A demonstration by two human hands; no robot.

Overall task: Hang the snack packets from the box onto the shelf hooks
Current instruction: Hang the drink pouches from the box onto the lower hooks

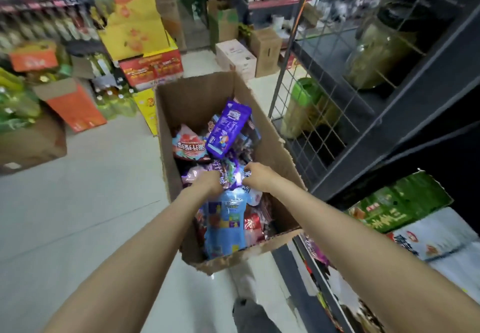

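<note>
An open cardboard box (192,99) stands on the shop floor, filled with several snack packets. Both my hands reach down into its middle. My left hand (209,180) and my right hand (255,174) each grip the same shiny purple packet (232,175) from either side. A light blue packet (224,226) lies just below my hands. At the far end a purple packet (228,128) sticks up, beside a pink-red packet (189,143). The dark shelf unit (405,114) with its wire grid panel (311,114) stands right of the box; I cannot make out its hooks.
Stacked cartons (148,47) and bottled goods (15,104) line the left and far side. Small boxes (236,57) sit behind the cardboard box. Green and white bags (405,210) lie on the low shelf at the right. Pale floor (91,202) lies to the left.
</note>
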